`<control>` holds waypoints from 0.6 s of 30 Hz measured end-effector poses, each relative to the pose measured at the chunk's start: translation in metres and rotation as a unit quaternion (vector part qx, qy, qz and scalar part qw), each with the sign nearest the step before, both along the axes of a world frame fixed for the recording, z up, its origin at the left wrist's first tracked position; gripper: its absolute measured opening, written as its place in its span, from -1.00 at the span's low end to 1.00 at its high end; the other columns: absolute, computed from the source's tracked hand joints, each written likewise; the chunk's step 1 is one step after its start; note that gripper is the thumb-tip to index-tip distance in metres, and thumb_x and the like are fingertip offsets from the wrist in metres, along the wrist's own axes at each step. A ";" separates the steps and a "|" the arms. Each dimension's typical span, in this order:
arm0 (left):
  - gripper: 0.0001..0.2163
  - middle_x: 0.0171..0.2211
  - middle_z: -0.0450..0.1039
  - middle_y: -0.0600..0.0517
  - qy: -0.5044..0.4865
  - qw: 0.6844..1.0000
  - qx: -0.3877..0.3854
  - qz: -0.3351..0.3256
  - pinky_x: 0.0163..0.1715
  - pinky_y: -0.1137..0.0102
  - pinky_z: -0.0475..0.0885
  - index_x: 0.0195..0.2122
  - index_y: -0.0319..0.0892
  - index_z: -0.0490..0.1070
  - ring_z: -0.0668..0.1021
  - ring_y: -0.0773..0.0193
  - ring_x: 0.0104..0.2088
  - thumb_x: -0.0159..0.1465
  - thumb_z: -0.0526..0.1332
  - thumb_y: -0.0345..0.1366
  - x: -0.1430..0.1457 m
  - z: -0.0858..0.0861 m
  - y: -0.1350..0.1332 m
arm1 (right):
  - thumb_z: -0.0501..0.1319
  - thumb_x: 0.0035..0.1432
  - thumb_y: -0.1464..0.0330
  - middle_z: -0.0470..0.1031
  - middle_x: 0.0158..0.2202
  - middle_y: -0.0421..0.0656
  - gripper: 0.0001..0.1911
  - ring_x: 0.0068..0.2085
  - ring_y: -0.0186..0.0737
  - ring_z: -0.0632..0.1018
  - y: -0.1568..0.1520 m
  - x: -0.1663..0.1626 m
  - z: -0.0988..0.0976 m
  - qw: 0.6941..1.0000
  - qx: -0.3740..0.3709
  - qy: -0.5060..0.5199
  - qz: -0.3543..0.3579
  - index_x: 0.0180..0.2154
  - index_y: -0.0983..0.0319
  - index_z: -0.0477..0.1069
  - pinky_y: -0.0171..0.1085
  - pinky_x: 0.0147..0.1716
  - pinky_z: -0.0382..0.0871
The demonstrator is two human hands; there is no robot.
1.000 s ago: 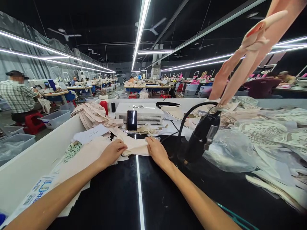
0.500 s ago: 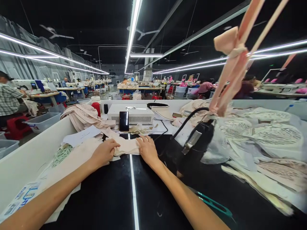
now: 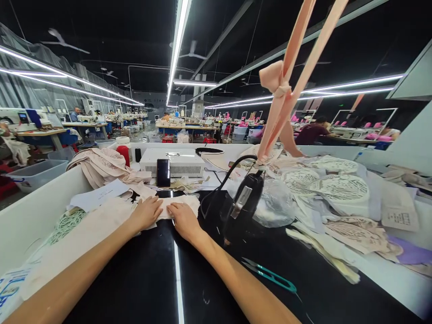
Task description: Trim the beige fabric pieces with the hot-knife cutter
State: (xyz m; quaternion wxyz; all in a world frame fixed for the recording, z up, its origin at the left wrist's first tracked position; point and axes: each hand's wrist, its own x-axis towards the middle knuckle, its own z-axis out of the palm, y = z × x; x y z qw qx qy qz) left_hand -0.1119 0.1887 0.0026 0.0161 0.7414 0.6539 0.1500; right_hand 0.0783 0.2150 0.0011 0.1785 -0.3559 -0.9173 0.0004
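My left hand [image 3: 146, 213] and my right hand [image 3: 181, 219] lie side by side on a small cream fabric piece [image 3: 184, 202] on the black glossy worktable [image 3: 145, 279]. Both hands press flat on the cloth with fingers stretched forward and almost touching each other. Just right of my right hand hangs a black hand-held tool [image 3: 243, 204] on a cable, tied up by a pink fabric strap [image 3: 286, 85]. A black phone [image 3: 163, 172] leans against a white box unit [image 3: 173, 162] behind the cloth.
Teal thread snips [image 3: 270, 273] lie on the table at the right. Lace pieces and plastic bags [image 3: 334, 189] pile up on the right, beige garments [image 3: 101, 164] and paper [image 3: 97, 196] on the left. A red cone [image 3: 125, 154] stands behind. Other people sit at sewing stations far back.
The view has swung to the right. My hands have drawn closer together on the cream cloth, and the snips have come into sight.
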 end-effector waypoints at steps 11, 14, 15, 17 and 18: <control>-0.46 0.45 0.04 -0.36 0.000 0.997 -0.048 0.057 0.28 -0.32 0.11 0.46 -0.16 0.09 0.13 -0.31 0.44 0.52 0.01 -0.08 0.004 -0.020 -0.004 | 0.27 0.37 0.25 0.45 0.20 -0.01 -0.64 0.14 0.00 0.54 -0.013 0.003 0.000 0.998 -0.005 -0.018 -0.063 0.14 0.22 0.43 0.09 0.11 0.50; -0.47 0.44 0.10 -0.32 -0.030 0.998 -0.031 0.036 0.30 -0.26 0.13 0.46 -0.13 0.10 0.15 -0.25 0.44 0.52 0.01 -0.07 -0.001 -0.009 -0.007 | 0.26 0.36 0.40 0.43 0.26 0.03 -0.63 0.23 0.04 0.50 -0.023 0.006 0.003 0.999 -0.013 -0.013 -0.044 0.17 0.24 0.42 0.11 0.20 0.44; -0.49 0.43 0.12 -0.28 -0.042 0.999 -0.021 0.028 0.31 -0.22 0.14 0.45 -0.11 0.12 0.17 -0.20 0.44 0.53 0.01 -0.09 -0.005 -0.003 -0.009 | 0.23 0.33 0.51 0.41 0.28 0.06 -0.58 0.26 0.05 0.47 -0.027 0.008 0.004 0.999 -0.018 -0.009 -0.031 0.19 0.26 0.41 0.10 0.24 0.40; -0.53 0.41 0.17 -0.21 -0.062 0.998 0.003 0.017 0.34 -0.12 0.18 0.41 -0.10 0.17 0.23 -0.10 0.42 0.54 0.04 -0.11 -0.022 0.013 -0.017 | 0.12 0.21 0.68 0.39 0.31 0.12 -0.43 0.31 0.04 0.44 -0.038 0.012 0.004 1.000 -0.029 0.001 0.003 0.22 0.29 0.41 0.03 0.32 0.34; -0.54 0.39 0.20 -0.19 -0.070 0.997 0.016 0.020 0.33 -0.11 0.21 0.39 -0.12 0.21 0.29 -0.08 0.38 0.53 0.09 -0.11 -0.034 0.023 -0.022 | 0.08 0.16 0.71 0.39 0.32 0.12 -0.38 0.32 0.05 0.43 -0.044 0.015 0.003 0.999 -0.035 0.007 0.022 0.22 0.28 0.42 0.02 0.33 0.32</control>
